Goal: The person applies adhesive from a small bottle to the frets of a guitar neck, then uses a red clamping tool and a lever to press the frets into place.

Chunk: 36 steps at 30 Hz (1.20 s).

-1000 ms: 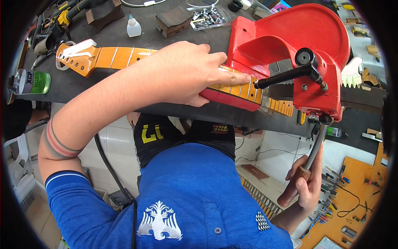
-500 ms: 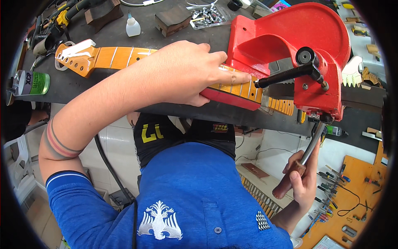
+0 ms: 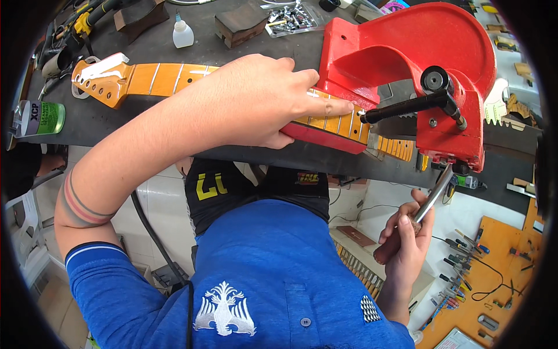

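An electric guitar neck point(image 3: 165, 79) with an amber glossy fretboard and metal frets lies across a red bench press point(image 3: 401, 41). My left hand point(image 3: 279, 102) is closed around the neck from above. Its index finger lies straight along the fretboard, close to the tip of the press's black clamp lever point(image 3: 401, 109), and its thumb shows at the near edge. Below the press head, my right hand point(image 3: 406, 238) wraps round the wooden grip of a steel lever point(image 3: 435, 195), which slants toward me. The neck's far end shows beyond the red support under it.
On the dark bench point(image 3: 203, 52) stand a small dropper bottle point(image 3: 182, 34), a dark wooden block point(image 3: 249, 23) and a bag of metal parts point(image 3: 293, 22). A green-labelled jar point(image 3: 43, 117) sits at the left edge. Hand tools point(image 3: 462, 262) hang on a board at lower right.
My right hand has swung the steel lever slightly left and toward me, tilting it more. My left hand keeps its place on the neck. The whole view has shifted a little.
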### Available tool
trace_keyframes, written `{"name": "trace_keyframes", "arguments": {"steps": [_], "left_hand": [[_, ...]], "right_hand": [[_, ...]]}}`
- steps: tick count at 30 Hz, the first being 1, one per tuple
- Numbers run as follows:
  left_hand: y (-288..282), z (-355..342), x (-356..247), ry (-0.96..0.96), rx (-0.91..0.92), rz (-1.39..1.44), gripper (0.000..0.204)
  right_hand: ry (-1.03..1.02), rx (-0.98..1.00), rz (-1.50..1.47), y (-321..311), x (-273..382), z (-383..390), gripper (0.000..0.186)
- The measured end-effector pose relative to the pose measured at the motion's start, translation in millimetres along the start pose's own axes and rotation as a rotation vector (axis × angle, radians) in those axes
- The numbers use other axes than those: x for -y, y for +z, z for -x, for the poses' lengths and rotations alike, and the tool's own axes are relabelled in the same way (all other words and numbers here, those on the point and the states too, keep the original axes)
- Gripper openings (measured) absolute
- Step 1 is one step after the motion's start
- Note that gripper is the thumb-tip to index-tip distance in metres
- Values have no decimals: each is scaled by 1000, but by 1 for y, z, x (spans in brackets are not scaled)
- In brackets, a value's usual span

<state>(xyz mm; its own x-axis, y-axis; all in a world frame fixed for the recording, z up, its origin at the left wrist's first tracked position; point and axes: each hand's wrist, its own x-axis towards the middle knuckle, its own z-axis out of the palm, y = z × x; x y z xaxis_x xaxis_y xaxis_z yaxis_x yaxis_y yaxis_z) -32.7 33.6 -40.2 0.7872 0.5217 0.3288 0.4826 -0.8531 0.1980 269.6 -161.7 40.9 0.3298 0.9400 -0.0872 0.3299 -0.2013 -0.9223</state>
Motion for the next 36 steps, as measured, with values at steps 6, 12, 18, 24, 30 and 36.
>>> {"name": "trace_keyframes", "arguments": {"steps": [6,12,18,24,30,36], "left_hand": [[0,1,-1,-9,9,-2,97],[0,0,-1,-19,17,-12,97],[-1,1,-1,-32,26,-14,99],[1,1,2,-37,37,-25,99],[0,4,-1,-49,42,7,101],[-9,-10,-12,-93,-200,157,83]], "right_hand": [[13,-93,-68,12,-23,-11,17],[-84,-128,-36,22,-37,-20,12],[-106,-121,-53,25,-41,-25,12],[-108,-107,-163,28,-44,-27,20],[-99,-136,-153,29,-45,-26,21],[-96,-126,-168,24,-47,-24,21]]}}
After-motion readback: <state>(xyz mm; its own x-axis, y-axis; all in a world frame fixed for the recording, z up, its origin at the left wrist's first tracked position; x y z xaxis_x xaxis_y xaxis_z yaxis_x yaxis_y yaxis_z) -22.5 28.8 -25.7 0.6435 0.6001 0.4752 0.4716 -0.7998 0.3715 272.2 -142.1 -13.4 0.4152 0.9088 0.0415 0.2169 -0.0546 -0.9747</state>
